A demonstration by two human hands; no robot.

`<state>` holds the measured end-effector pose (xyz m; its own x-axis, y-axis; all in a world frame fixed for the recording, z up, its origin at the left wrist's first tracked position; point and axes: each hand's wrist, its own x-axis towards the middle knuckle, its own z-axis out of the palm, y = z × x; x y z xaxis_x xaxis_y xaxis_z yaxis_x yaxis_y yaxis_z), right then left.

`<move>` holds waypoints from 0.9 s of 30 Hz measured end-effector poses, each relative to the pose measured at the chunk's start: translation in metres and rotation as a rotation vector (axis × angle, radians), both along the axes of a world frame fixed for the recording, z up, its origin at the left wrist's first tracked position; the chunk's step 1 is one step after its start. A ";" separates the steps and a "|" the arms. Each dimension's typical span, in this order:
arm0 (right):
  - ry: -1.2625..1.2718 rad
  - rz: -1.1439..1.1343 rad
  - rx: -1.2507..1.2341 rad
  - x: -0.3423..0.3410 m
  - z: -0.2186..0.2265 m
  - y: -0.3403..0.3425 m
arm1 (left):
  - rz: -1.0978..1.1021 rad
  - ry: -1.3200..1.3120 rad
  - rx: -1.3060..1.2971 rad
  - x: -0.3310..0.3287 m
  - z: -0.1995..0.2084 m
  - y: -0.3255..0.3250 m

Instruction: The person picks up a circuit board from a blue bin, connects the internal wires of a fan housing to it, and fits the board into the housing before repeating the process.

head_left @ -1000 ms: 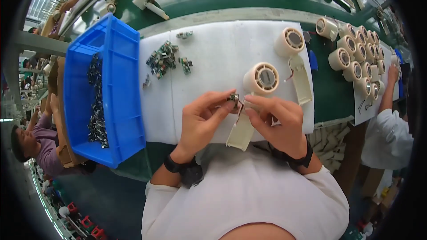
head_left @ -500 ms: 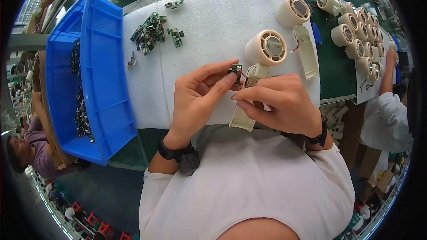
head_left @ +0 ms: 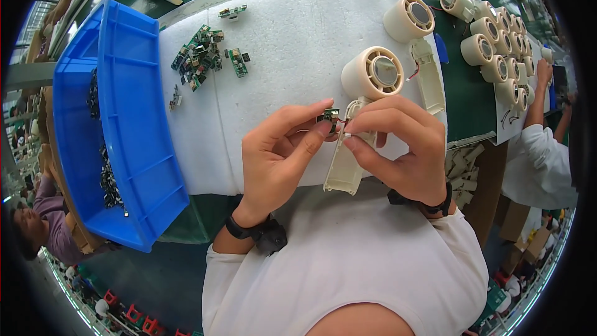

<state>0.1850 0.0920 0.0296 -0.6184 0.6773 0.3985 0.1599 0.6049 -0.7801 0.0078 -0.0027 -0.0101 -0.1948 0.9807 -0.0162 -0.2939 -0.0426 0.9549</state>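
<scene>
Between the thumb and fingers of my left hand (head_left: 277,152) is a small green circuit board (head_left: 331,114). My right hand (head_left: 404,149) pinches a small white wire connector (head_left: 348,135) close to the board's right side; a short red wire shows between them. Whether the connector touches the board, I cannot tell. Beneath my right hand lies a cream fan housing (head_left: 357,78) with a round grille and silver centre. Its open handle shell (head_left: 343,174) points toward me, partly hidden by my fingers.
A white foam sheet (head_left: 267,43) bears a pile of circuit boards (head_left: 200,53). Left stands a blue bin (head_left: 140,130) holding dark parts. At the right are another fan housing (head_left: 409,18), its handle shell (head_left: 429,81), and several grouped housings (head_left: 497,43). A co-worker's arm (head_left: 540,96) reaches in there.
My right hand has moved slightly up and right with the connector, its fingers now higher over the handle shell. My left hand, still holding the board, has shifted slightly downward.
</scene>
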 end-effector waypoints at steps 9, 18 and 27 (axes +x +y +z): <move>0.071 0.088 -0.230 0.000 -0.011 -0.007 | 0.017 0.016 -0.024 0.000 -0.002 -0.002; 0.051 -0.014 -0.086 0.004 -0.013 -0.007 | 0.001 0.055 -0.001 0.001 -0.001 -0.001; 0.017 -0.117 0.025 0.003 -0.015 -0.006 | 0.056 0.277 0.135 0.005 -0.006 -0.001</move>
<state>0.1881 0.0857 0.0145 -0.5289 0.7340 0.4260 0.2173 0.6023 -0.7681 0.0132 -0.0039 -0.0156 -0.2278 0.9579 0.1748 -0.0174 -0.1835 0.9829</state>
